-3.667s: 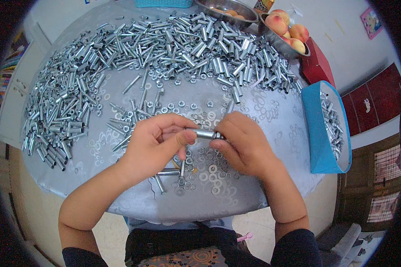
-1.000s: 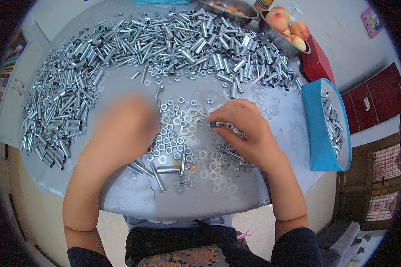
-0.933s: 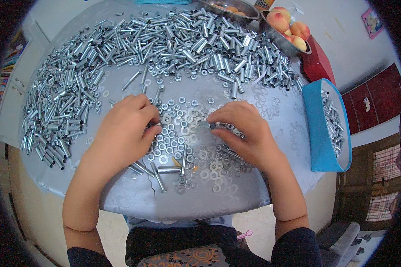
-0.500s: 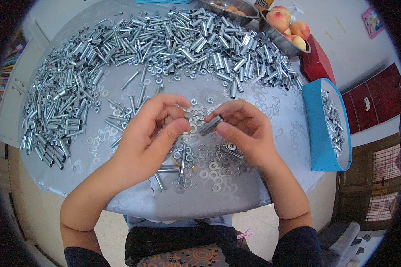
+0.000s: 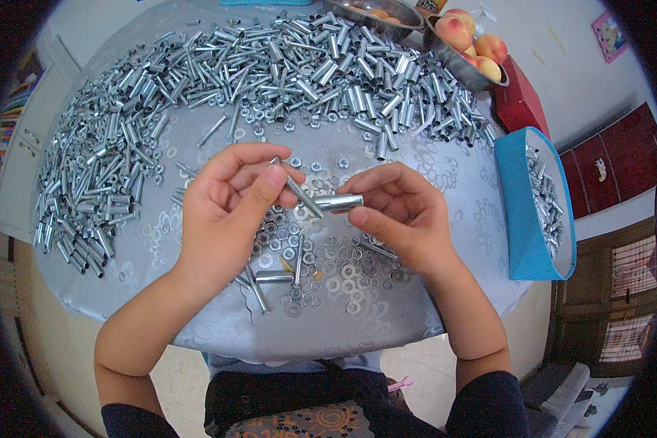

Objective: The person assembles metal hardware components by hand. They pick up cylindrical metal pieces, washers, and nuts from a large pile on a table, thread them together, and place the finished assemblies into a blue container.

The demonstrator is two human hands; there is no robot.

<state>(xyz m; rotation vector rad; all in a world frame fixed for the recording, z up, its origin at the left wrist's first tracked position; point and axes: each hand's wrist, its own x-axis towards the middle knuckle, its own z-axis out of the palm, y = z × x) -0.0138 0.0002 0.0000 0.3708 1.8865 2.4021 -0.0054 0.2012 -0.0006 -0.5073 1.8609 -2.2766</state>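
Between thumb and fingers, my left hand [image 5: 235, 191] pinches a slim metal bolt [image 5: 301, 196], which slants down to the right. My right hand [image 5: 400, 208] grips a shiny metal sleeve [image 5: 339, 203], lying nearly level with its free end toward the bolt. Bolt and sleeve overlap in view; whether they touch I cannot tell. Below the hands, flat washers [image 5: 350, 281] and small nuts [image 5: 269, 232] are scattered on the silvery tablecloth. Another bolt [image 5: 299, 259] lies beside a second sleeve [image 5: 274, 277] near the table's front edge.
A wide heap of bolts, sleeves and nuts [image 5: 270, 69] curves along the far and left side. At right stands a blue fabric bin [image 5: 522, 212] holding metal parts. Metal bowls of peaches [image 5: 456, 33] and eggs [image 5: 376, 14] sit at the back, near a red box [image 5: 520, 102].
My left hand has shifted slightly left, and a bolt now shows in its fingers. The sleeve in my right hand has turned from a slant to nearly level.
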